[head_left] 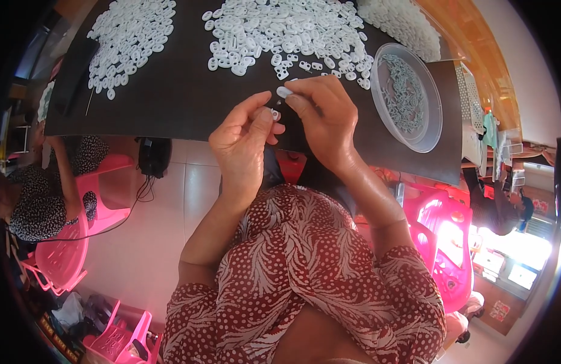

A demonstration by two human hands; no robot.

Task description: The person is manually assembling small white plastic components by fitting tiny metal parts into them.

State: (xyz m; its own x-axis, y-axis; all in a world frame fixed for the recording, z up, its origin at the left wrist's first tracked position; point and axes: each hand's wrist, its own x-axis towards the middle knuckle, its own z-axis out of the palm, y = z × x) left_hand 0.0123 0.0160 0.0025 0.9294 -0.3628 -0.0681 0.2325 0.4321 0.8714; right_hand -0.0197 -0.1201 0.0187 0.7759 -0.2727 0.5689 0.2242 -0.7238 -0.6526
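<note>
Small white plastic ring (275,113) and white oval piece (284,91), pinched above black tabletop.

You sit in a small assembly workshop: heaps of white plastic parts (280,30) cover the black worktable (171,97), pink plastic chairs (68,242) beside it.

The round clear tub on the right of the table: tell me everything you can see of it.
The round clear tub looks like thin see-through plastic, shallow, with a raised rim. It sits upright and open, without a lid, on the black table mat near its right edge. Inside lies a loose heap of small pale grey-green pieces, too small to tell apart. No hand touches it; the right hand works just to its left. A pile of small white plastic pieces lies beside it.
</note>
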